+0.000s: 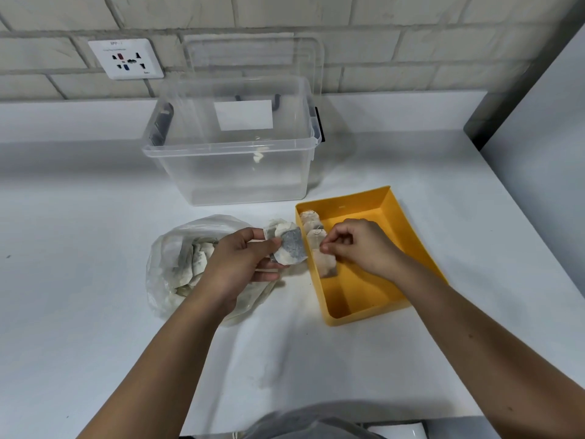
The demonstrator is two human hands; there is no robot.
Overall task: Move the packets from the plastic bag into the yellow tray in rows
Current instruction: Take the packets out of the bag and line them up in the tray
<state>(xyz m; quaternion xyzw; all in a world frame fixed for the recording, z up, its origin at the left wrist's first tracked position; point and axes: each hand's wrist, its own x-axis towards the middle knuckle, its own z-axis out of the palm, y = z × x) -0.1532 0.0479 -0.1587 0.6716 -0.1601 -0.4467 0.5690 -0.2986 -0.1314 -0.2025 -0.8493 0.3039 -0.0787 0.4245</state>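
Near the counter's (95, 312) back edge, a box (228, 172). In front, left, a bag (164, 248) with packets (193, 261) inside. Right of the bag, a tray (364, 293) with a row of packets (324, 264) along its left wall. Between them, more packets (289, 245) in the left hand (240, 261).

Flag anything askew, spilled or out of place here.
Nothing stands out. The packets in the yellow tray lie in one row along its left wall; the rest are in the plastic bag or the left hand.

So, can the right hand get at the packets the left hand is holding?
Probably yes. The held packets jut from the left hand toward the right hand, with only open space between them over the rim of the yellow tray.
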